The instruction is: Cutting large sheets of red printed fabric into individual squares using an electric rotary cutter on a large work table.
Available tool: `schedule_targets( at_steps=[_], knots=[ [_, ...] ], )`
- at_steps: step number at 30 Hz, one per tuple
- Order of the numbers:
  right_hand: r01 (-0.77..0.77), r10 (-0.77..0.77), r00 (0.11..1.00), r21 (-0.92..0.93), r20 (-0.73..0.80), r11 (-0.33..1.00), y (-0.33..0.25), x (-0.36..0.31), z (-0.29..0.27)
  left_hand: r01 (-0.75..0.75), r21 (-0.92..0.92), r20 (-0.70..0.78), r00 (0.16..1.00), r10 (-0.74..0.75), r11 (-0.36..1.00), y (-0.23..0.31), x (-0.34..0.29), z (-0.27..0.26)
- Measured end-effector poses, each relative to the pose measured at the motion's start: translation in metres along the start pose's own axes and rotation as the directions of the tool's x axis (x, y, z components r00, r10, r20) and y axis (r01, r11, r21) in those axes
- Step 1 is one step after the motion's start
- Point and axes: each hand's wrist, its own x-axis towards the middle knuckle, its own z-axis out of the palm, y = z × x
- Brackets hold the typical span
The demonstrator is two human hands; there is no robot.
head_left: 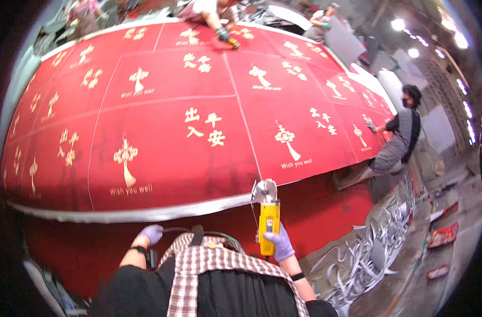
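My right hand [281, 244], in a thin purple glove, grips a yellow handheld electric cutter [269, 226]. The cutter's round metal head [265, 191] is at the near edge of a big red printed mat sheet [169, 174], where a pale line between panels meets that edge. Gold knot motifs and characters repeat across the sheet. To the left, my left hand [152, 234], gloved the same way, is closed around a thin dark cord [176, 230] in front of my checked apron. Where the cord ends is hidden.
Across the sheet a co-worker leans in with a yellow tool [231, 43]. Another person [402, 132] bends over its right edge; two more stand at the far corners. Pale offcut strips [357, 264] lie heaped on the floor at right, near a red bag [443, 235].
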Motion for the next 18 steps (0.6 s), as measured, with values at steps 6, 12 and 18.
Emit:
schedule_targets(
  at_steps=[6, 12, 18],
  knots=[
    [-0.174, 0.209, 0.966, -0.216, 0.153, 0.961, -0.059, 0.090, -0.053, -0.057, -0.264, -0.061, 0.997, 0.043, 0.963, 0.086, 0.044, -0.034],
    [-0.286, 0.414, 0.863, -0.395, 0.289, 0.873, -0.119, 0.172, -0.108, 0.029, -0.822, -0.286, 0.843, -0.456, 0.569, 0.178, 0.109, 0.028],
    [-0.276, 0.502, 0.813, -0.564, 0.294, 0.778, -0.176, 0.203, -0.148, -0.257, -0.703, 0.250, 0.783, -0.569, -0.663, 0.305, 0.189, 0.075]
  ],
)
